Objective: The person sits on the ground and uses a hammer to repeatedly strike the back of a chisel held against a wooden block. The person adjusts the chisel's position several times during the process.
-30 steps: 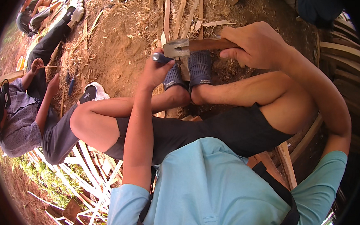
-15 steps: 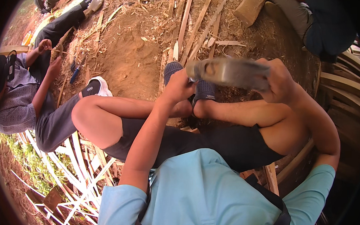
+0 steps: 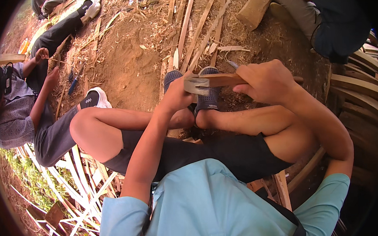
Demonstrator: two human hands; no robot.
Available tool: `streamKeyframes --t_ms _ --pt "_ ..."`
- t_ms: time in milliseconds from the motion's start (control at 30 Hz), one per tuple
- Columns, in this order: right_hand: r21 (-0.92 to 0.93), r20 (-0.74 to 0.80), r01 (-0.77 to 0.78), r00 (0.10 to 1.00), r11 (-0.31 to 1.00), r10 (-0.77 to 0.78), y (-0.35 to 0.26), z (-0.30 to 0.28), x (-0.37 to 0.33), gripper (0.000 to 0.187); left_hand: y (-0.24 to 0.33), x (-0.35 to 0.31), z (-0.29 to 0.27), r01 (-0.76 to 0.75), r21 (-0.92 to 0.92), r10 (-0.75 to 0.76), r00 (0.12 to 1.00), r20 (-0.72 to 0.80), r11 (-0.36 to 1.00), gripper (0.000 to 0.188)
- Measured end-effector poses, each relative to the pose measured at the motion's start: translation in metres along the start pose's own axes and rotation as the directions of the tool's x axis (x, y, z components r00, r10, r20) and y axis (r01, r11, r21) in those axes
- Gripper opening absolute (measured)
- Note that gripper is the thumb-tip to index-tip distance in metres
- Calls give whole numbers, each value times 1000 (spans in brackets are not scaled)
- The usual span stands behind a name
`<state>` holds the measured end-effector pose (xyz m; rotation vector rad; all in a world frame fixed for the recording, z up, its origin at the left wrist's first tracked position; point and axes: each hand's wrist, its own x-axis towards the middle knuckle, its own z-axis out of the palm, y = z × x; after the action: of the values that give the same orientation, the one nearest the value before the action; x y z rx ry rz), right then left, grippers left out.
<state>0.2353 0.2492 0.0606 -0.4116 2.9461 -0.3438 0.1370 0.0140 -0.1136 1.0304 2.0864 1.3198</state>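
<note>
My right hand [image 3: 266, 80] is closed around the wooden handle of a claw hammer [image 3: 225, 79]. Its grey metal head sits right against my left hand [image 3: 177, 92], overlapping the fingers. That left hand is closed, but whatever it grips is hidden behind the hammer head. A small pale pointed tip [image 3: 233, 65] shows just beyond my right fingers; its kind is unclear. Both hands are above my feet, which wear dark perforated clogs [image 3: 207, 101].
Long wooden strips [image 3: 202, 36] lie on the ground ahead. At the left sits a person [image 3: 15, 103] holding a thin stick; a blue-handled tool [image 3: 73, 85] lies nearby. Another person [image 3: 338, 24] is at the far right, near a wood block [image 3: 253, 7]. Curved slats [image 3: 354, 86] are stacked at right.
The hammer, raised and blurred before, is now lower, its head down at my left hand. My right hand has moved slightly left; the left hand stays closed.
</note>
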Motion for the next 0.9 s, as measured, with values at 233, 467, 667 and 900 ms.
streamKeyframes --t_ms 233,467,667,900 --pt "131 -17 52 999 990 -51 15 18 -12 33 6 2 -2 200 -63 -189 970 151 978 45" --pt "254 -356 84 934 964 12 7 17 -9 45 8 4 5 -4 16 3 998 67 1000 27" --pt "95 -185 -115 974 989 131 47 8 -12 40 -8 6 4 6 -221 -1 1000 21 975 23" --pt "31 -212 -129 968 991 133 43 -23 2 41 -25 14 -1 294 -467 -246 955 164 834 24"
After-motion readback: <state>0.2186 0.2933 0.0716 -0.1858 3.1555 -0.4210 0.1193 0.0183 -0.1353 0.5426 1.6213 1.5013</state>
